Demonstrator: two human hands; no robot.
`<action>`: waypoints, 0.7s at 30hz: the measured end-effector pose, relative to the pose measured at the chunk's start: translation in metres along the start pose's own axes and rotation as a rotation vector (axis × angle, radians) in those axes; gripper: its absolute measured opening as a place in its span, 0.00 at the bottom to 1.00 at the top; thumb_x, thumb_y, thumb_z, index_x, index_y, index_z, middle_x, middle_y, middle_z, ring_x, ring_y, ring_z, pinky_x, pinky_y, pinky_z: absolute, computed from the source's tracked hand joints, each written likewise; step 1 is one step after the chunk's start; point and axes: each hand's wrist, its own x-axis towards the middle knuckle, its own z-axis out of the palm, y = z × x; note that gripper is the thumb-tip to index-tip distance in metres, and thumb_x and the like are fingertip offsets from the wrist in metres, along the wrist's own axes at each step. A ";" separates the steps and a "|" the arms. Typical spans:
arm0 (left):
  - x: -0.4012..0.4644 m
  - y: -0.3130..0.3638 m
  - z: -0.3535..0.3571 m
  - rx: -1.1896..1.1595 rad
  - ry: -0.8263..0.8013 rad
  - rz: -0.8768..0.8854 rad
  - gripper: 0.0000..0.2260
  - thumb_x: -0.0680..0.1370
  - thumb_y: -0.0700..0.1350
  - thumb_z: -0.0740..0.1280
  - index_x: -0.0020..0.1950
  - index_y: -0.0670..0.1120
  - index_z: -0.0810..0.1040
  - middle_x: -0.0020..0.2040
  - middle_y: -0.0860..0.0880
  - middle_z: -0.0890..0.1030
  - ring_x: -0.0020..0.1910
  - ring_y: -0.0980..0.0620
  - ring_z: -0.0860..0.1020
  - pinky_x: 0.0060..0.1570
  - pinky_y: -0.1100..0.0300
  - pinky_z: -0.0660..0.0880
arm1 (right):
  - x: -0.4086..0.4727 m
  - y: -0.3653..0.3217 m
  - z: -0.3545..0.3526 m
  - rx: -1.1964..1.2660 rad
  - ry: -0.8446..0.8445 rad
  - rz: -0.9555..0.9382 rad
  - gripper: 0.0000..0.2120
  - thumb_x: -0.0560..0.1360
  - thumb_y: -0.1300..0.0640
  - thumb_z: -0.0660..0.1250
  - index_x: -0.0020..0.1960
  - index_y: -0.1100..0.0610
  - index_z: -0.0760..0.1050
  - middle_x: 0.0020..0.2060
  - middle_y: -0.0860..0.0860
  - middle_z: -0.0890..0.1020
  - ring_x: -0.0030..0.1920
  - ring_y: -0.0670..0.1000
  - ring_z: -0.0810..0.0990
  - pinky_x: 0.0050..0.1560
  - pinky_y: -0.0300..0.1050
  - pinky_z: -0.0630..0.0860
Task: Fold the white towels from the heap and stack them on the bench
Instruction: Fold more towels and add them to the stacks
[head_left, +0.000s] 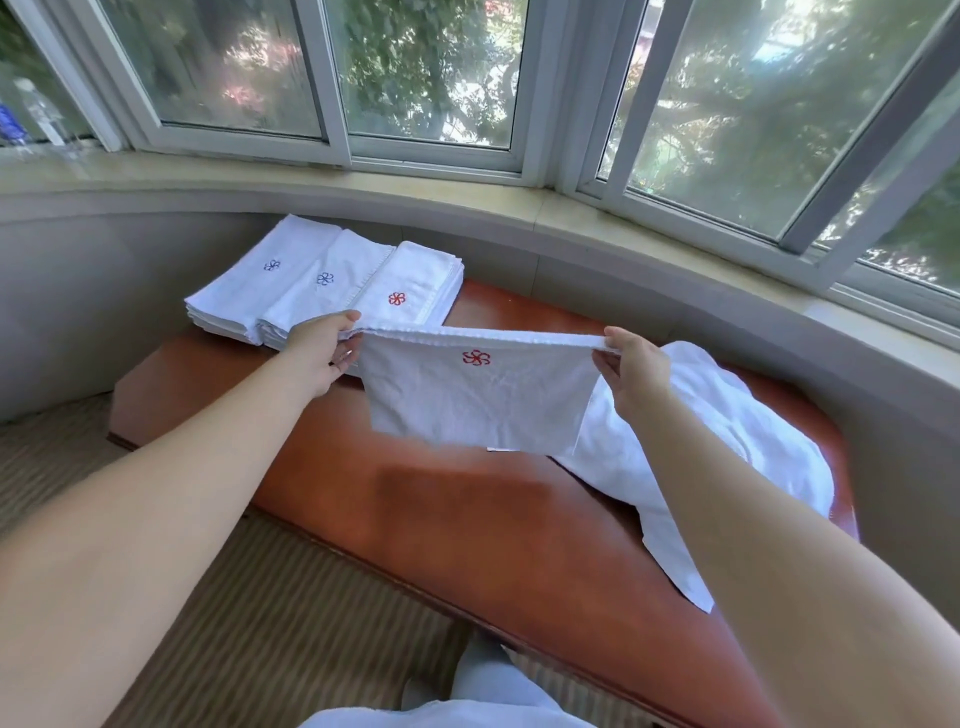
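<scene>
Both hands, left (319, 348) and right (631, 371), pinching folded towel (480, 397) corners above bench (467, 519); heap (701, 441) right, stacks (322, 283) left.

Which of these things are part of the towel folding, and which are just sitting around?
Part of the job:
held towel, gripped by left hand and right hand
heap
folded stacks
bench

Just there:
bottle on the sill
windows

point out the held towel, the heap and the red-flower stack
held towel (483, 400), head view, middle of the hanging cloth
heap (727, 441), head view, crumpled middle
red-flower stack (415, 283), head view, top towel
</scene>
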 end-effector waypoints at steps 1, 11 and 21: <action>-0.001 -0.005 -0.003 0.012 0.007 0.000 0.09 0.81 0.41 0.64 0.49 0.51 0.83 0.46 0.50 0.81 0.41 0.54 0.79 0.48 0.60 0.78 | 0.000 0.004 -0.003 -0.005 -0.005 -0.012 0.08 0.76 0.69 0.65 0.50 0.63 0.82 0.47 0.57 0.81 0.49 0.54 0.82 0.54 0.44 0.84; -0.022 -0.147 -0.063 0.566 0.033 -0.337 0.10 0.78 0.41 0.73 0.58 0.41 0.82 0.50 0.44 0.81 0.43 0.49 0.79 0.55 0.54 0.79 | -0.013 0.140 -0.100 -0.646 0.025 0.226 0.03 0.72 0.65 0.71 0.40 0.60 0.81 0.39 0.59 0.79 0.40 0.56 0.78 0.43 0.51 0.79; -0.040 -0.228 -0.109 1.153 -0.384 -0.729 0.12 0.76 0.38 0.71 0.57 0.50 0.85 0.54 0.49 0.85 0.52 0.54 0.82 0.57 0.58 0.79 | -0.042 0.180 -0.161 -1.438 -0.663 0.753 0.12 0.75 0.68 0.71 0.57 0.67 0.83 0.35 0.49 0.84 0.38 0.50 0.81 0.53 0.44 0.82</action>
